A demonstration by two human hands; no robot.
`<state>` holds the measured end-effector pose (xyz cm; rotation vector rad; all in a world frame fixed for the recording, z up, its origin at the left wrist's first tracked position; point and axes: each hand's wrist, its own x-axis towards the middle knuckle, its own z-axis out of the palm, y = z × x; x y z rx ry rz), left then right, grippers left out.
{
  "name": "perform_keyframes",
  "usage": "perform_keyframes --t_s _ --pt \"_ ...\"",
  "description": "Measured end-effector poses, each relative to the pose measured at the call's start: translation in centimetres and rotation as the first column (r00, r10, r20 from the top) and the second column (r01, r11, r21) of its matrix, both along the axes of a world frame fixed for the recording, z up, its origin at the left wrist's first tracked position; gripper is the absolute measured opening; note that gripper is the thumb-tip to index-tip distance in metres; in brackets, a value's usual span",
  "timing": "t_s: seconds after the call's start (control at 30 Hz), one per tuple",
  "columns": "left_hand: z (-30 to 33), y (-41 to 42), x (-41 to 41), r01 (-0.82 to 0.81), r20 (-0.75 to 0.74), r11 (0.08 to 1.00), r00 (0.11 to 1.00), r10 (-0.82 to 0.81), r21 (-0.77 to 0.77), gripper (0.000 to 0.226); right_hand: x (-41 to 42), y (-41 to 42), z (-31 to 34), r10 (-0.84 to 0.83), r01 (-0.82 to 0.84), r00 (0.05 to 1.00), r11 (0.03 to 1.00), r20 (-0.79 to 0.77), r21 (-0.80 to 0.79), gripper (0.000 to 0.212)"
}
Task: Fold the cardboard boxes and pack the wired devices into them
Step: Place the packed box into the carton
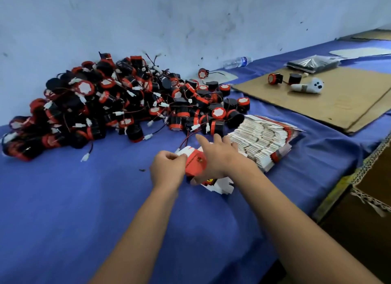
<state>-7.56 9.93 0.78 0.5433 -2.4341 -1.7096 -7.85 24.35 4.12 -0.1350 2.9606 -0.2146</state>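
On the blue-covered bench (84, 199), a small red-and-white cardboard box (195, 164) was held between both hands, part folded. The left hand (167, 170) pinched its white flap with curled fingers; the right hand (220, 154) clasped its far side, forefinger straight. Black-and-red wired devices (110, 105) lay heaped behind, beside a stack of flat boxes (258, 139).

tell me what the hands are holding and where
Both hold one red-and-white cardboard box: left hand pinches its left flap edge, right hand covers its right side.
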Motion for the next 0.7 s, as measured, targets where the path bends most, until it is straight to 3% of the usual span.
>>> perform_keyframes --t_s 0.13,0.23,0.33,0.4,0.47,0.53,0.6,0.7 --pt "0.0 0.8 -0.4 -0.048 0.039 0.997 0.998 0.051 -0.063 0.013 0.1 0.9 -0.5 -0.029 0.029 1.0 0.999 0.006 -0.025 0.15" --pt "0.0 0.6 -0.5 -0.102 0.031 0.995 0.994 0.103 -0.006 0.019 0.0 0.6 0.2 -0.013 0.0 0.995 0.993 -0.1 -0.122 0.15" --pt "1.1 -0.8 0.2 -0.135 -0.064 0.958 0.986 0.156 0.251 0.029 0.0 -0.7 1.5 0.036 -0.099 0.956 0.973 -0.29 -0.206 0.146" --pt "2.4 -2.8 0.9 0.039 -0.088 0.846 0.996 0.009 0.531 0.044 0.2 -2.5 2.3 0.132 -0.243 0.911 0.937 -0.391 -0.251 0.147" --pt "2.9 -6.6 1.6 0.22 -0.127 0.568 0.972 -0.199 0.793 0.081 0.6 -5.2 2.6 0.268 -0.43 0.858 0.842 -0.439 -0.326 0.147" --pt "2.2 -12.0 2.9 0.259 -0.174 0.351 0.951 -0.256 0.9 0.097 0.9 -8.5 2.5 0.372 -0.571 0.796 0.722 -0.477 -0.391 0.146" --pt "0.6 -17.1 4.5 0.262 -0.19 0.289 0.948 -0.256 0.921 0.098 1.2 -11.9 1.9 0.445 -0.663 0.733 0.634 -0.514 -0.398 0.146" --pt "-0.8 -23.0 6.7 0.223 -0.147 0.411 0.967 -0.209 0.884 0.086 1.9 -17.5 0.0 0.581 -0.77 0.631 0.551 -0.514 -0.322 0.149"
